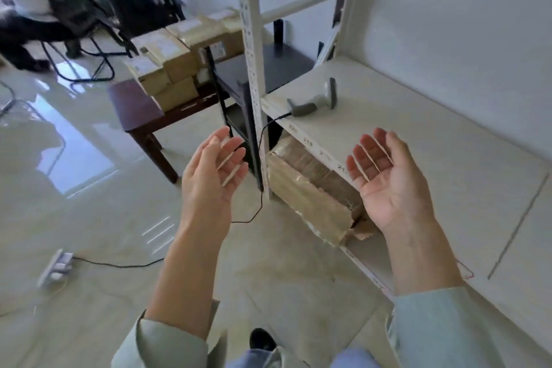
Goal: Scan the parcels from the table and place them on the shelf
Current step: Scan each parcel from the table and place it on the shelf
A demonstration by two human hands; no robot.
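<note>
Grip: both hands empty, fingers spread and relaxed, palms turned inward; left hand (209, 176) hangs over the floor, right hand (388, 179) over the shelf edge, neither touching anything.
Shelf (448, 158): pale metal rack on the right; its broad middle board carries no parcels, only the scanner.
Bench (134, 107): dark wooden bench, well apart from the hands, beyond the rack's post.
Black rack (268, 66): small dark stand between bench and shelf, nothing seen on it.
Parcels (179, 51): brown taped cartons stacked on the bench; about six can be counted, though blur and overlap make the count unsure.
Lower parcel (313, 188): one large taped carton on the board beneath, partly hidden by the right hand.
Chairs (89, 9): two black mesh chairs in the far corner.
Scanner (316, 98): one grey handheld unit lying on the shelf board, its black cable trailing off the edge to the floor.
Power strip (56, 266): one, on the floor at left.
Progress: at most one parcel looks shelved; the stack on the bench appears untouched, so nearly everything is left.
Next: likely fetch a parcel from the bench, then scan it.
</note>
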